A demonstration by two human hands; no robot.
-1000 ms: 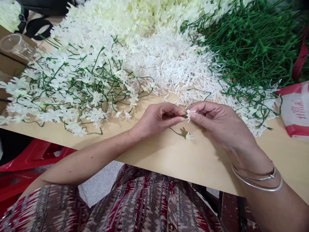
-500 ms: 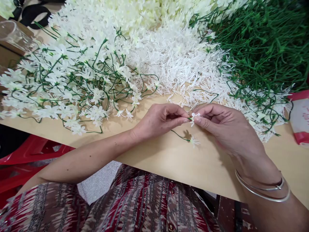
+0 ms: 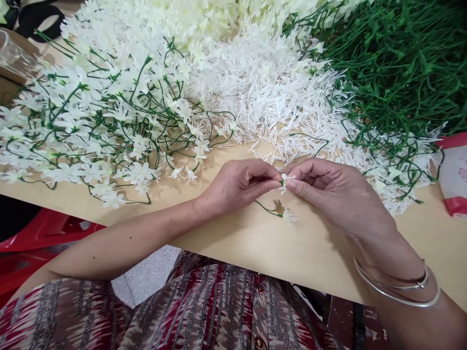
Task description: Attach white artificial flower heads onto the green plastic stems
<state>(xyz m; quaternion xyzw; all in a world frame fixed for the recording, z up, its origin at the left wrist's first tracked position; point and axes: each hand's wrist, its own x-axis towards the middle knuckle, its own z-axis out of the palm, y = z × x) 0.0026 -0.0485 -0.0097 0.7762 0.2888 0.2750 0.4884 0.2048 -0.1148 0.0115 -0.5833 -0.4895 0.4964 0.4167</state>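
Observation:
Over the table's front part, my left hand [image 3: 243,184] pinches a green plastic stem between thumb and forefinger. A small white artificial flower [image 3: 284,183] sits at the stem's tip, and the thumb and fingers of my right hand [image 3: 324,192] are closed on it. Both hands' fingertips nearly meet there. Below the left fingers, a second stem branch hangs out with a white flower [image 3: 290,216] at its end. Where that branch joins the held stem is hidden behind my left hand.
Stemmed white flowers [image 3: 91,126] lie heaped on the left. Loose white stamens [image 3: 248,92] spread across the middle, pale petals [image 3: 204,24] behind them. Green stems [image 3: 401,73] pile up at the back right, near a red and white packet [image 3: 454,175]. A clear cup [image 3: 16,53] stands far left.
Both hands and the flower appear shifted slightly left, along with the whole view. My right fingertips still press at the flower, and both pinches stay closed.

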